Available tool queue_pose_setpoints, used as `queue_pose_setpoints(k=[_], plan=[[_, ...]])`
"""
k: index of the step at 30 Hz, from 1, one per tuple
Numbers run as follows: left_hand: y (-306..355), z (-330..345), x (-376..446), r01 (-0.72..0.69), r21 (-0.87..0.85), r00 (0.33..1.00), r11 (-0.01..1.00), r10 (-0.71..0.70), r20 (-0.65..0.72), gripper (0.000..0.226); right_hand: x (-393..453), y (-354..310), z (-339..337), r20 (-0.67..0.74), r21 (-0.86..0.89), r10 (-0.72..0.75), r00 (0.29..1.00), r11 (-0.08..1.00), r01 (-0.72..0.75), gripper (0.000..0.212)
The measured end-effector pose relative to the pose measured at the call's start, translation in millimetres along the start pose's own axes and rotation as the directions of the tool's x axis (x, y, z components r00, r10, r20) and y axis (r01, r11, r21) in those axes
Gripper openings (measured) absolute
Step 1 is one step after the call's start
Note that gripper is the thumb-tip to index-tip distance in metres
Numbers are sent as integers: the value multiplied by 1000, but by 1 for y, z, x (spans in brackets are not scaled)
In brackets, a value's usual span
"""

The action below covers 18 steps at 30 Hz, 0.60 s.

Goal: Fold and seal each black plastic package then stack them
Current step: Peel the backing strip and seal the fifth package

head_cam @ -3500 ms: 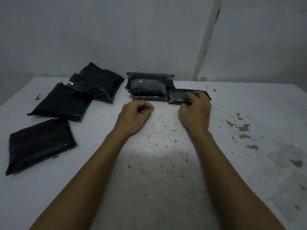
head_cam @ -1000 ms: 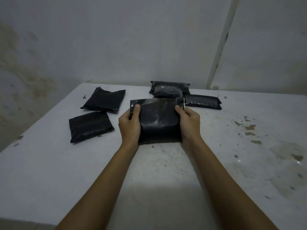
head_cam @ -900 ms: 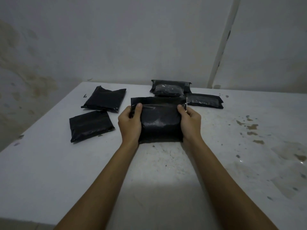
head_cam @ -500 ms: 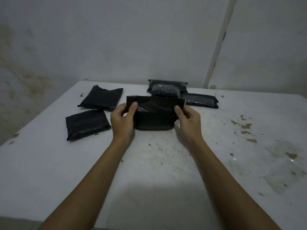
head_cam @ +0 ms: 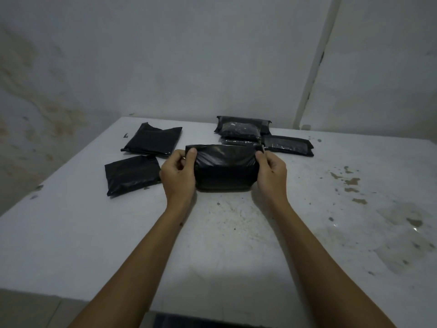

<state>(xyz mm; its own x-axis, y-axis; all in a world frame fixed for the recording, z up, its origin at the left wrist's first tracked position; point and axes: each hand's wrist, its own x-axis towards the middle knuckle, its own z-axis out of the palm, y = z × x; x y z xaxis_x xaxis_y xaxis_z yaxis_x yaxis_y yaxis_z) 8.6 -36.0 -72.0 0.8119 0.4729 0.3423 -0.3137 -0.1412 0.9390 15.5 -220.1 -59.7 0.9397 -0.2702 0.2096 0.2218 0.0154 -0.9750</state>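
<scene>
Stained white walls back a white table [head_cam: 236, 245] with flecks and brown blotches on its right side. Light is dim.

Both of my hands are on 1 black package [head_cam: 224, 169], lying at table centre just in front of me. My left hand [head_cam: 178, 172] pinches its left top corner, thumb over the flap. My right hand [head_cam: 272, 172] pinches the right top corner the same way. The top flap is curling toward me over the bulging body; the lower edge rests on the table.

Behind it, near the wall, sits the folded stack [head_cam: 241, 131], at least 2 packages by my count, with another folded package [head_cam: 287, 145] just beside it on the right. Left of my hands lie 2 flat packages: the near one [head_cam: 131, 174] close to my left wrist, the far one [head_cam: 152, 142] behind it. I judge these 2 still need folding.

Step in hand: rolling the flap down to seal. To do it well:
- keep both corners level so the fold line runs straight
- pull the plastic snug over the contents before pressing
- run thumbs inward along the seam so it sticks without wrinkles

Whether an adhesive strip is exposed I cannot tell.
</scene>
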Motion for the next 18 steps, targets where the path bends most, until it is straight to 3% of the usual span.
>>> queue_pose_setpoints(k=[4, 7, 9, 11, 14, 16, 18], plan=[[-1, 0, 7, 23, 57, 1000, 998, -23, 8, 41, 6, -2, -2, 8, -222, -110, 994, 969, 109, 34], [2, -1, 5, 172, -44, 981, 984, -167, 97, 36, 8, 4, -2, -10, -246, -73, 997, 967, 69, 38], [6, -9, 8, 257, -88, 940, 962, -228, 255, 29, 9, 8, -3, -23, -228, -5, 1000, 974, 0, 39], [6, -17, 15, 285, -5, 885, 958, -262, 385, 20, 10, 8, -5, -12, -139, 109, 994, 984, -109, 41], [1, -26, 22, 351, -10, 853, 936, -315, 416, 22, 11, 7, -13, 149, 80, 251, 956, 961, -265, 30], [-1, -28, 23, 401, -60, 832, 914, -336, 442, 27, 11, 5, -19, 255, 88, 272, 928, 949, -302, 16], [-2, -29, 24, 422, -68, 818, 904, -347, 458, 27, 15, 8, -25, 259, 42, 288, 922, 950, -309, 18]])
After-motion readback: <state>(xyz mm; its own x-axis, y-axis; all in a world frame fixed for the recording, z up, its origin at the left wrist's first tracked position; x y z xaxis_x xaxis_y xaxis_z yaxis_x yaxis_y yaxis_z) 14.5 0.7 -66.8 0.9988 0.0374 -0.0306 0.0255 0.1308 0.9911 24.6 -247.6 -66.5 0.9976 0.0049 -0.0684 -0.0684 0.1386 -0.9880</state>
